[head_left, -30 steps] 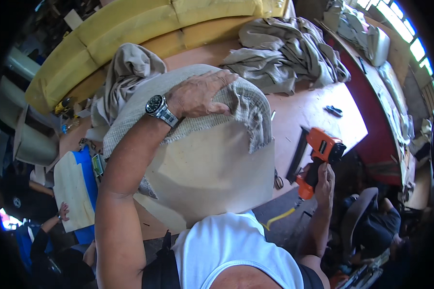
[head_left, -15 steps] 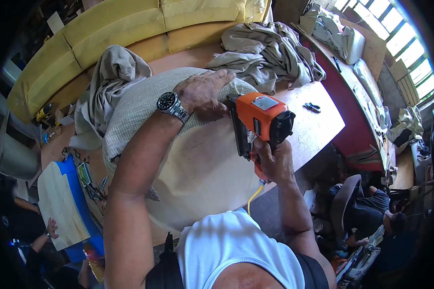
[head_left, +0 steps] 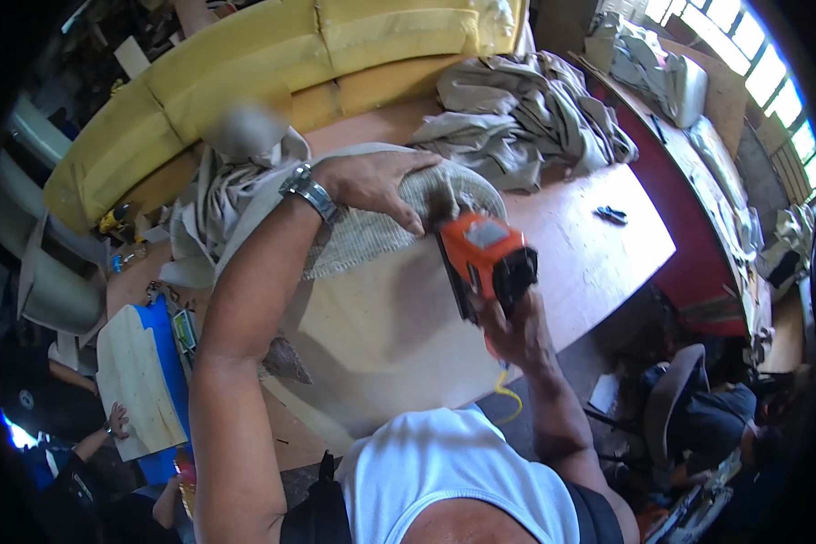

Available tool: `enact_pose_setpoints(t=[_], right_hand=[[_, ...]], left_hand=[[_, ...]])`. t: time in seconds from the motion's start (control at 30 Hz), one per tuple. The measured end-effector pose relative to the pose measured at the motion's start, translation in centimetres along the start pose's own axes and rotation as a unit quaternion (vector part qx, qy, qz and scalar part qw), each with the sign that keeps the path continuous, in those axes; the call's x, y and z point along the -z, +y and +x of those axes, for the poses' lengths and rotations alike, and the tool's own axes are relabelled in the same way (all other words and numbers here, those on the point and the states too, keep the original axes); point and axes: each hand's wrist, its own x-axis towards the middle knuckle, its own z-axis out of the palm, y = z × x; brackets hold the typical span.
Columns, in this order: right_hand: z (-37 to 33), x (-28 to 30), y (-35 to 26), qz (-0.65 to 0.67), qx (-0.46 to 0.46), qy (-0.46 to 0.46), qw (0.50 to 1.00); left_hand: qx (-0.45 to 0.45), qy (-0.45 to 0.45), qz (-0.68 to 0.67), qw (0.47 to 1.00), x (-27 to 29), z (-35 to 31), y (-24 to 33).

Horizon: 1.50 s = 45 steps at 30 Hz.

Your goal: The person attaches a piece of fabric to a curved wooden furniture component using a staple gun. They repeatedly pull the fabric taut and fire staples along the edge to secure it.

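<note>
My left hand [head_left: 370, 189], with a metal watch on the wrist, rests on woven beige-grey fabric [head_left: 354, 245] draped over a pale wooden panel [head_left: 372, 335]. Its thumb is spread away from the outstretched fingers. Beside it, my right hand [head_left: 521, 328] is closed around the grip of an orange and black air nail gun [head_left: 485, 254]. A yellow hose [head_left: 510, 403] hangs from the tool's lower end. The tool's nose is blurred and sits close to the fabric's edge, right of my left thumb; whether it touches, I cannot tell.
Crumpled grey-beige cloth [head_left: 526, 118] lies past the panel, before a curved yellow foam backrest [head_left: 272, 63]. Small black pliers [head_left: 611, 215] lie on the board at right. At lower right a person [head_left: 712, 422] sits; another person's hand [head_left: 118, 420] rests on a wooden piece at left.
The view has swung slightly, shifting the scene rightward. My left hand has drawn back leftward along the fabric, its thumb now spread wider. The nail gun has moved left and nearer to me.
</note>
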Motion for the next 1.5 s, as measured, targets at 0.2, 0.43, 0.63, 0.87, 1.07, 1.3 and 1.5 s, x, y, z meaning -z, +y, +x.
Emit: enact_pose_setpoints(t=[0.2, 0.43, 0.63, 0.87, 1.07, 1.3, 1.5], right_hand=[[-6.3, -0.8, 3.4, -0.006, -0.068, -0.039, 0.997], [-9.0, -3.1, 7.4, 0.001, 0.025, -0.027, 0.999], [-8.9, -2.9, 8.2, 0.011, 0.008, -0.038, 0.999], [-8.5, -3.4, 7.4, 0.057, 0.011, -0.004, 0.998], [-7.0, -1.1, 4.5, 0.131, -0.112, -0.050, 0.984], [-2.4, 0.0, -0.4, 0.080, 0.008, 0.016, 0.997], [0.0, -0.9, -3.2, 0.094, 0.015, 0.016, 0.995]], left_hand=[[0.197, -0.017, -0.070, 0.978, 5.7, 1.3, -4.2], [0.243, -0.030, -0.054, 0.968, -0.8, -0.8, -12.3], [0.205, -0.038, -0.129, 0.969, -1.5, -0.7, -7.5], [0.123, 0.007, -0.030, 0.992, -2.1, -1.6, -0.5], [0.098, 0.074, 0.130, 0.984, -3.4, -2.6, 2.0], [0.036, 0.088, 0.137, 0.986, -3.7, -2.8, 0.9], [0.042, 0.110, 0.140, 0.983, -4.2, -3.3, 0.8]])
